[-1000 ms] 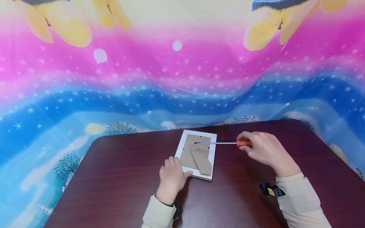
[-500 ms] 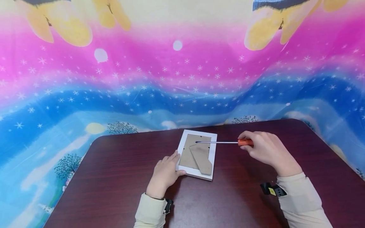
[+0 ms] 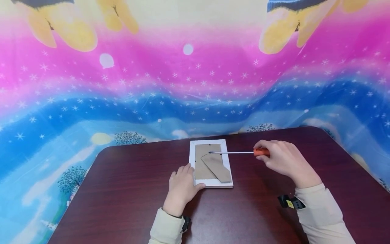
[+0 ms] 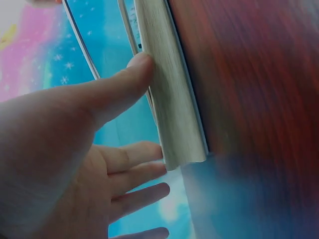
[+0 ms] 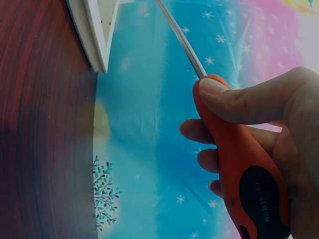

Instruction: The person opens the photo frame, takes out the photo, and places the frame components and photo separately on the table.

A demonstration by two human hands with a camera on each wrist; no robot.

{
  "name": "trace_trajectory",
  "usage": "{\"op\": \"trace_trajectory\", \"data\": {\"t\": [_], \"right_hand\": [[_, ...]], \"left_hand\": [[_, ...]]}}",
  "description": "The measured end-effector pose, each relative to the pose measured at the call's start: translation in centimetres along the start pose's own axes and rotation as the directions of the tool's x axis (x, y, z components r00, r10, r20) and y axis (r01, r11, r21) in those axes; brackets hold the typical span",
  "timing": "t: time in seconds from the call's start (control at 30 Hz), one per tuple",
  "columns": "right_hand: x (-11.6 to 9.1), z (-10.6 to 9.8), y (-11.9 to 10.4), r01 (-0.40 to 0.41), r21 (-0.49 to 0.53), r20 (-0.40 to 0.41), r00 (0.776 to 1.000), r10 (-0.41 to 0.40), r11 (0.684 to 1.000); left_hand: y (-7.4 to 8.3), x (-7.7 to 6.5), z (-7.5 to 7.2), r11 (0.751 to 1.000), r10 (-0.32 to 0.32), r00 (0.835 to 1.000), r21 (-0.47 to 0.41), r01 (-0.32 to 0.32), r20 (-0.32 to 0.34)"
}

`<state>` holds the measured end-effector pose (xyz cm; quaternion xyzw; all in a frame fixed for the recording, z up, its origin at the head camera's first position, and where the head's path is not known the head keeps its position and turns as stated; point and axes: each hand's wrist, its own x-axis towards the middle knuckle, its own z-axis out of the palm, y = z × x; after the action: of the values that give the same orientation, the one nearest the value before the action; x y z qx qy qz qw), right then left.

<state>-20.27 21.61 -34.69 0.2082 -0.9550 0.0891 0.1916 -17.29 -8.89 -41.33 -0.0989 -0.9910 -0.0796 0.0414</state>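
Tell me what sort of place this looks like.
Probably an indoor tabletop workspace, perhaps set up for filming: a wood-grain table stands in front of a snowflake-printed backdrop cloth, and a white picture frame lies on the table, backing side up.

Pale glare is pooling on the dark-red, round-cornered wooden desk (image 3: 225, 213); the 2 wrist views are looking distinctly dimmer.

Left hand (image 3: 180, 185) low, fingers (image 4: 140, 200) parted; right hand (image 3: 283, 160) raised, curled.
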Motion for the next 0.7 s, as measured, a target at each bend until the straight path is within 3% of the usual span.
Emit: {"op": "trace_trajectory", "data": {"t": [0.37,0.5,0.7], "right_hand": [[0.0,0.1,-0.2,0.0,-0.004,0.005,1.0,0.0,1.0],[0.0,0.2,-0.2,0.0,-0.001,0.009,1.0,0.0,1.0],[0.2,0.3,-0.4,0.005,0.002,0.024,1.0,-0.005,1.0]], "left_hand": [[1.2,-0.4,-0.1,0.991,0.038,0.997,0.129,-0.03,-0.065],[0.6,-0.3,-0.2,0.996,0.044,0.998,0.08,-0.04,-0.044],[-0.7,0.3,0.1,0.996,0.061,0.998,-0.072,-0.06,0.018]]}}
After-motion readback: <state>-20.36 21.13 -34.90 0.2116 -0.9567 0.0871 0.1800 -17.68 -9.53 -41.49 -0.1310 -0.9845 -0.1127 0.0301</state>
